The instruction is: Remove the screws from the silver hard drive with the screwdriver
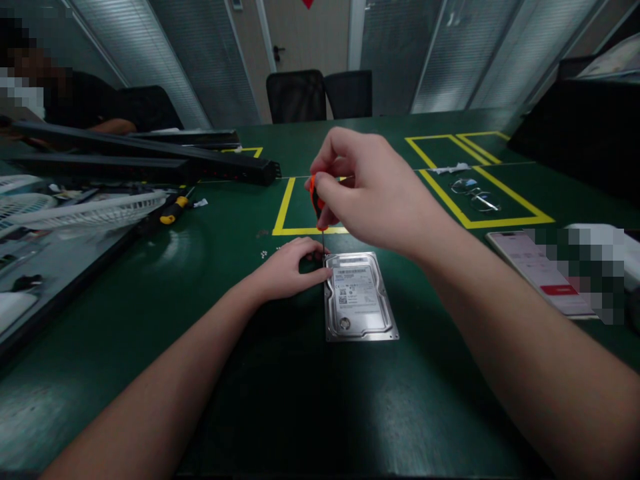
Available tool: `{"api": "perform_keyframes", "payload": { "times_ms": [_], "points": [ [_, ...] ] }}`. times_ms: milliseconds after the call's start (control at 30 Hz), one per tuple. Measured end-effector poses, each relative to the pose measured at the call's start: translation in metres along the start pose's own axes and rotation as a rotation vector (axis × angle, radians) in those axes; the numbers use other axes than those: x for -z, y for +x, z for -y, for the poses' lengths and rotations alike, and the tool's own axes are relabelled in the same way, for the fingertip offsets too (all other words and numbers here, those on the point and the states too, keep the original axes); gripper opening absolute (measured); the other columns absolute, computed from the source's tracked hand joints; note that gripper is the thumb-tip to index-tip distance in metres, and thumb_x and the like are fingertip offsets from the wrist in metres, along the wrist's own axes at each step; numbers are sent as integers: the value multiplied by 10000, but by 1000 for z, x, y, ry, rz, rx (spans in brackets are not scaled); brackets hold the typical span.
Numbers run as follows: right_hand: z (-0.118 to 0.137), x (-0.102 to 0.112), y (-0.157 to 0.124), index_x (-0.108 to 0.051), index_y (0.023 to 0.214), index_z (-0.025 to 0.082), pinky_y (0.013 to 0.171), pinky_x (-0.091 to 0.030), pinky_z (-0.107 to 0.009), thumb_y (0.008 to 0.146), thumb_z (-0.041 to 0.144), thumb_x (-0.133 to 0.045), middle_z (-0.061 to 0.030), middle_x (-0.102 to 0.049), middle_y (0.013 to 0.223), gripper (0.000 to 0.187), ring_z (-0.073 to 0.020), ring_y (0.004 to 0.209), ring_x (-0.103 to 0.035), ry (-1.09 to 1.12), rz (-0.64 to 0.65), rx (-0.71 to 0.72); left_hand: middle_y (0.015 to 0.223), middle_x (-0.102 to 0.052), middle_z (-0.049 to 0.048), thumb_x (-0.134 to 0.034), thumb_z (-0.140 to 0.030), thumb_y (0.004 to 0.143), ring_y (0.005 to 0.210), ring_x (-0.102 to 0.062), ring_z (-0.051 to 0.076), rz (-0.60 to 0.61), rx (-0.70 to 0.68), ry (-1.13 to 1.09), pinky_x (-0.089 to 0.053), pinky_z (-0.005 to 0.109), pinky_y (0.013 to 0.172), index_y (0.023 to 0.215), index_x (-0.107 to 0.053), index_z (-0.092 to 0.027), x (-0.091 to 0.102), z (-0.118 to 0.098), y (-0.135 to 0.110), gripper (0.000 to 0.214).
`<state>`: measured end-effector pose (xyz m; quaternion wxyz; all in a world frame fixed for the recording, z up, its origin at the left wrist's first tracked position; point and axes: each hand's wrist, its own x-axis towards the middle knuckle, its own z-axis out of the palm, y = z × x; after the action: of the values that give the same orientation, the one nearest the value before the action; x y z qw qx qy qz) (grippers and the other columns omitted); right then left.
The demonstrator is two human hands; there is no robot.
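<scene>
A silver hard disk drive (359,297) lies flat on the green table (200,320) in front of me. My right hand (367,193) is closed around the red handle of a small screwdriver (317,200), held upright with its thin shaft reaching down to the drive's far left corner. My left hand (293,267) rests on the table at the drive's left edge, fingers curled and fingertips touching that same corner. A few tiny screws (264,253) lie on the table just left of my left hand.
Yellow tape squares (286,207) mark the table. A yellow-handled screwdriver (173,212), a white fan grille (85,210) and long black bars (150,160) lie at the left. Another person sits far left. Round lenses (473,192) and a paper (540,270) are at the right.
</scene>
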<state>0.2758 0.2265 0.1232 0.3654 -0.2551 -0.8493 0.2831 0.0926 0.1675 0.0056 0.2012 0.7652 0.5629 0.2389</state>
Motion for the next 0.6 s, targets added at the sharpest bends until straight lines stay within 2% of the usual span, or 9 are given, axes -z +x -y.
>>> {"api": "perform_keyframes", "payload": {
  "times_ms": [267, 600],
  "points": [
    [2, 1, -2, -567, 862, 229, 618, -485, -284, 958, 183, -615, -62, -738, 929, 117, -194, 783, -708, -28, -9, -1, 1132, -705, 100, -679, -465, 916, 1024, -641, 247, -6, -11, 5, -512, 410, 926, 1140, -678, -169, 0, 0, 0, 371],
    [-1, 2, -2, -546, 832, 234, 637, -484, -290, 940, 207, -647, -51, -727, 917, 150, -206, 831, -697, -36, -17, 45, 1120, -704, 97, -682, -472, 915, 1010, -641, 247, -9, -9, 3, -520, 415, 913, 1125, -681, -166, 1, -1, 0, 371]
  ]
}}
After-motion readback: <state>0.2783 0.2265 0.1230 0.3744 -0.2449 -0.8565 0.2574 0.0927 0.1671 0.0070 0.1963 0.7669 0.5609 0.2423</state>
